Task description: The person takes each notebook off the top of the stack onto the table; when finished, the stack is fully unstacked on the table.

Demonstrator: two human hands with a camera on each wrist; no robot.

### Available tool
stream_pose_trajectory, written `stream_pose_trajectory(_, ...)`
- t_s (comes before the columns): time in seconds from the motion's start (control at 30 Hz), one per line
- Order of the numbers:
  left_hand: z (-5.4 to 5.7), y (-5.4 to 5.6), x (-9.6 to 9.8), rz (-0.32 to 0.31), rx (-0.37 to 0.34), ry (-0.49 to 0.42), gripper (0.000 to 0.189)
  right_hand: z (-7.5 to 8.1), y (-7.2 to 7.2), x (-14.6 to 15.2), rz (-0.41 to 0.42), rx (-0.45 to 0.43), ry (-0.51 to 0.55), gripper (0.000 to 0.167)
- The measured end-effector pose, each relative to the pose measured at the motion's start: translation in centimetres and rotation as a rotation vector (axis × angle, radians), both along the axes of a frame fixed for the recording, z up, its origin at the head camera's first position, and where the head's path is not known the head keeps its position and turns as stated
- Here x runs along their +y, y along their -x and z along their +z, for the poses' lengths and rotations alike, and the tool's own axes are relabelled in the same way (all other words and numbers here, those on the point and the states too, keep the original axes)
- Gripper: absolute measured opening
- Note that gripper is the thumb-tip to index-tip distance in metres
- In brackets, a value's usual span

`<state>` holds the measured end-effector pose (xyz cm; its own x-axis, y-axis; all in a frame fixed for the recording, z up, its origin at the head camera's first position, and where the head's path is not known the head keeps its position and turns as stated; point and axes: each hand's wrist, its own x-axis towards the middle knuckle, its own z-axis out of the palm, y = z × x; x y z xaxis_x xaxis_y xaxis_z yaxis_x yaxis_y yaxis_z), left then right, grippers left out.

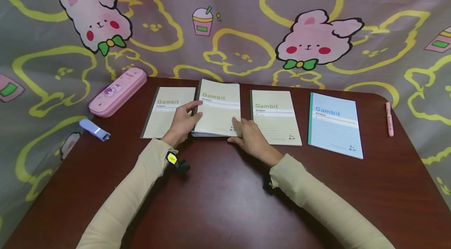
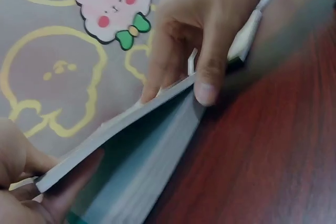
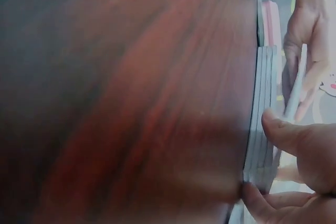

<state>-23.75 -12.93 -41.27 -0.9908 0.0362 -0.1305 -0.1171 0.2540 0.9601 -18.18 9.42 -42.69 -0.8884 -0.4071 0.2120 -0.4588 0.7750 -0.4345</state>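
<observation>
A cream Gambit notebook [image 1: 220, 110] lies uppermost on a small stack of notebooks [image 3: 261, 103]. Its spine side is raised, and a wedge-shaped gap shows a blue-green cover [image 2: 142, 145] underneath. My left hand [image 1: 183, 121] pinches the raised notebook at its left edge, thumb above and fingers reaching under. At the stack's near right corner is my right hand [image 1: 251, 139]. Its thumb [image 3: 281, 129] rests against the near edge while the other fingers bend round the right side, holding the corner.
Single cream notebooks flank the stack, one on the left [image 1: 169, 112] and one on the right [image 1: 276, 118]. Farther right lie a blue notebook [image 1: 334, 123] and a pink marker [image 1: 389, 119]. A pink pencil case [image 1: 118, 92] and a lavender-blue clip-like item [image 1: 94, 129] lie on the left.
</observation>
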Motion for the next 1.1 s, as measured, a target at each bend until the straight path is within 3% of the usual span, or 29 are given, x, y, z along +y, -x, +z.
stream_pose_trajectory(0.2, 1.1, -0.5, -1.9, 0.115, 0.066, -0.024, 0.043, -0.1, 0.2, -0.6, -0.035, 0.055, -0.013, 0.059)
stream_pose_trajectory(0.33, 2.4, -2.1, -4.0, 0.129, 0.056, -0.051, 0.043, -0.1, 0.3, -0.5, -0.036, 0.078, -0.041, 0.056)
stream_pose_trajectory(0.43, 3.3, -4.5, -5.9, 0.127, 0.041, -0.061, 0.044, 0.1, 0.4, -0.4, -0.040, 0.074, -0.048, 0.057)
stream_pose_trajectory(0.53, 3.6, -8.0, -8.3, 0.129, 0.025, -0.018, 0.044, 0.1, 0.5, -0.2, -0.045, 0.066, -0.045, 0.057)
stream_pose_trajectory(0.67, 3.1, -13.1, -11.4, 0.123, -0.011, 0.083, 0.046, 0.1, 0.6, -0.1, -0.037, 0.060, -0.023, 0.056)
stream_pose_trajectory(0.77, 2.3, -16.2, -13.2, 0.121, -0.043, 0.112, 0.048, 0.0, 0.6, -0.1, -0.030, 0.062, -0.013, 0.055)
stream_pose_trajectory(0.9, 1.3, -18.6, -14.6, 0.148, -0.073, 0.104, 0.047, 0.0, 0.6, -0.2, -0.027, 0.059, -0.025, 0.054)
stream_pose_trajectory(1.1, 0.2, -20.1, -15.1, 0.162, -0.127, 0.109, 0.046, -0.1, 0.6, -0.5, -0.011, 0.057, -0.030, 0.054)
